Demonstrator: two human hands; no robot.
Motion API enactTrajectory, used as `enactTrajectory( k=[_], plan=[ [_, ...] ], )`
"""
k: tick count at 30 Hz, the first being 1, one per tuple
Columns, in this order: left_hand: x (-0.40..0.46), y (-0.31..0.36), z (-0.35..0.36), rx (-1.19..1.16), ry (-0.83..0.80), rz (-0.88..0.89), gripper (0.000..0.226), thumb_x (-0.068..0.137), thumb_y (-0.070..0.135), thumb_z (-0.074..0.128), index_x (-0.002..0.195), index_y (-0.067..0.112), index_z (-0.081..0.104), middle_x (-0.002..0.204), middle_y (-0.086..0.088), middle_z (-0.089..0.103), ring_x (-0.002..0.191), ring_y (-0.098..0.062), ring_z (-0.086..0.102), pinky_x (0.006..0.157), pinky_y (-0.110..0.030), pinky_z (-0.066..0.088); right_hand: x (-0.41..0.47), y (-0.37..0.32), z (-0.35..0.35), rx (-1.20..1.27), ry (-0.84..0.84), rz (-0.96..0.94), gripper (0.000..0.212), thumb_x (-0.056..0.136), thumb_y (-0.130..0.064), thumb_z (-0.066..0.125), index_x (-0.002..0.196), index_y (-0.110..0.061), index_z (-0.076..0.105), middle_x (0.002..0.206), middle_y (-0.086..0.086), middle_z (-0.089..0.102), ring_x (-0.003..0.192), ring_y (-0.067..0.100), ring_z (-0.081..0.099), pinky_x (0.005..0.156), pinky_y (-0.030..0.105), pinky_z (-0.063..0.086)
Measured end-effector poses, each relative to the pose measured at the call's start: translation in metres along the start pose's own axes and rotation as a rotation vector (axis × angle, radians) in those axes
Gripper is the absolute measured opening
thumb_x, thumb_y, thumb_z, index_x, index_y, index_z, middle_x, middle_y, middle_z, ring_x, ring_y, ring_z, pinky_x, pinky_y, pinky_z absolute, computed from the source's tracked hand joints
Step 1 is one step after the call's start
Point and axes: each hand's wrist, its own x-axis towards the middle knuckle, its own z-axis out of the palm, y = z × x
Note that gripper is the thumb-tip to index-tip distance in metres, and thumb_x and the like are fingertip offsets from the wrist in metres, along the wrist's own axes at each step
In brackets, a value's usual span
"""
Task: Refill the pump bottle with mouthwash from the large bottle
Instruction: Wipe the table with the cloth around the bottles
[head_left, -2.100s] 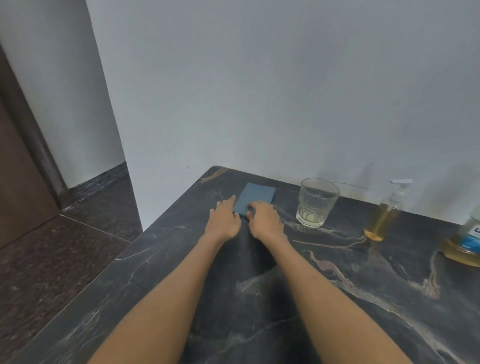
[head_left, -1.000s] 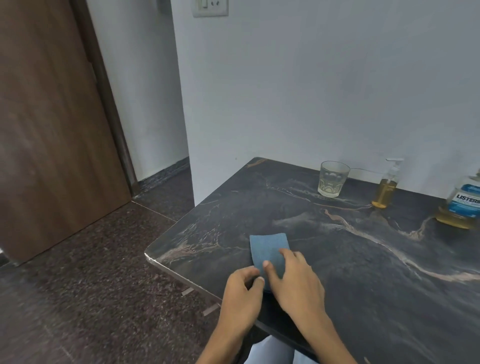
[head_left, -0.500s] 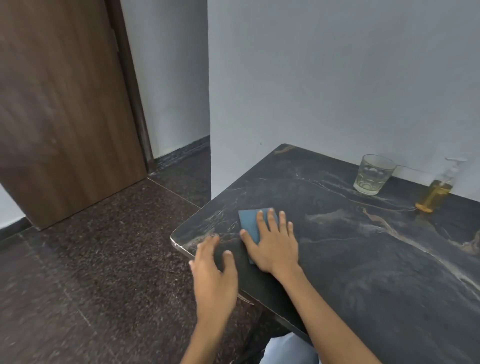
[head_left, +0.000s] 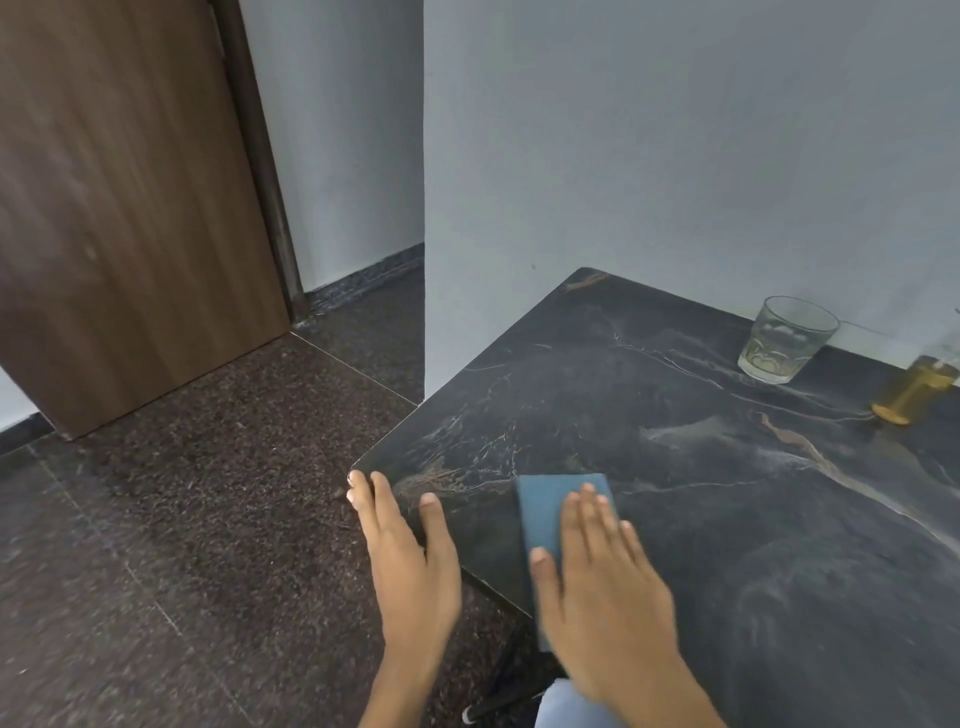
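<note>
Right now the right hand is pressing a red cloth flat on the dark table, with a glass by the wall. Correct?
Not quite. In the head view the cloth under the right hand is blue, not red. It does lie flat on the dark table, glass by the wall.

Home interior, likely a room corner by a doorway. Brown wooden door (head_left: 119, 208) at left, plain pale walls (head_left: 675, 156), dark speckled stone floor (head_left: 156, 519) with matching skirting. Dark marble-look tabletop (head_left: 727, 493) pushed against the wall, drinking glass (head_left: 784, 338) and amber pump bottle (head_left: 917, 389) on it: household stuff, no work equipment.
</note>
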Motion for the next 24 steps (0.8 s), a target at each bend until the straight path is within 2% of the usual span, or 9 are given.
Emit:
enactTrajectory(
  k=[3,5,10,14,16,18,21,22,24],
  plan=[
    [-0.002,0.000,0.001,-0.051,-0.026,-0.002,0.066,0.097,0.033,0.038,0.150,0.017,0.003,0.156,0.013,-0.015,0.134,0.009,-0.016,0.105,-0.011,-0.001,0.036,0.013,-0.011,-0.011,-0.050,0.200,0.070,0.098,-0.044,0.004,0.148,0.004,0.010,0.156,0.019,0.007,0.146,0.026,0.008,0.118,0.036,0.007],
    [-0.005,0.002,-0.002,-0.092,-0.040,-0.010,0.067,0.096,0.037,0.037,0.150,0.020,0.001,0.155,0.016,-0.015,0.134,0.012,-0.016,0.099,0.000,-0.003,0.073,0.007,-0.010,-0.014,-0.070,0.283,0.067,0.100,-0.040,0.012,0.147,0.007,0.001,0.156,0.022,-0.003,0.145,0.030,-0.003,0.119,0.039,0.000],
    [-0.007,0.010,-0.013,-0.197,-0.067,-0.086,0.077,0.085,0.053,0.030,0.150,0.025,0.000,0.155,0.020,-0.013,0.137,0.011,-0.012,0.108,-0.014,0.000,0.144,-0.054,0.005,-0.025,-0.130,-0.084,0.061,0.101,-0.038,0.011,0.149,-0.001,-0.002,0.156,0.017,-0.007,0.145,0.029,-0.006,0.116,0.039,-0.005],
    [-0.004,0.011,-0.022,-0.307,-0.055,-0.182,0.065,0.094,0.048,0.025,0.150,0.025,0.003,0.158,0.013,-0.002,0.143,0.001,0.000,0.118,-0.027,0.007,0.119,-0.105,0.018,0.011,-0.123,-0.533,0.056,0.103,-0.035,0.014,0.150,-0.007,0.002,0.158,0.011,-0.001,0.146,0.024,-0.004,0.119,0.036,-0.002],
    [-0.002,0.012,-0.026,-0.356,-0.054,-0.218,0.058,0.098,0.043,0.024,0.150,0.025,0.006,0.158,0.011,0.005,0.143,-0.003,0.009,0.118,-0.030,0.014,0.091,-0.103,0.018,0.016,-0.116,-0.612,0.055,0.102,-0.035,0.014,0.150,-0.009,0.004,0.159,0.006,0.002,0.146,0.021,-0.002,0.118,0.032,-0.003],
    [-0.002,0.014,-0.031,-0.353,-0.057,-0.226,0.055,0.099,0.040,0.024,0.150,0.025,0.009,0.158,0.010,0.009,0.142,-0.002,0.012,0.117,-0.027,0.015,0.062,-0.088,0.011,0.042,-0.106,-0.581,0.058,0.099,-0.039,0.005,0.150,-0.011,0.014,0.158,0.003,0.011,0.146,0.017,0.007,0.118,0.029,0.002],
    [-0.008,0.018,-0.035,-0.301,-0.090,-0.230,0.059,0.095,0.048,0.024,0.149,0.031,0.011,0.156,0.016,0.009,0.142,0.001,0.011,0.118,-0.028,0.012,0.020,-0.047,0.008,0.042,-0.023,-0.355,0.067,0.100,-0.040,0.002,0.135,-0.011,0.050,0.142,0.002,0.047,0.131,0.016,0.045,0.107,0.038,0.036],
    [-0.012,0.020,-0.037,-0.292,-0.115,-0.230,0.064,0.090,0.055,0.024,0.149,0.035,0.010,0.155,0.020,0.008,0.142,0.002,0.009,0.118,-0.028,0.011,0.013,-0.030,0.006,0.034,-0.003,-0.250,0.068,0.100,-0.041,0.003,0.131,-0.010,0.055,0.137,0.004,0.053,0.126,0.019,0.051,0.101,0.042,0.042],
    [-0.020,0.025,-0.037,-0.293,-0.156,-0.230,0.073,0.082,0.061,0.023,0.148,0.038,0.006,0.153,0.026,0.005,0.140,0.006,0.007,0.114,-0.022,0.009,0.012,0.006,-0.001,-0.011,-0.002,-0.078,0.068,0.100,-0.042,0.006,0.135,-0.004,0.049,0.141,0.011,0.047,0.129,0.025,0.047,0.104,0.040,0.039]
  ],
)
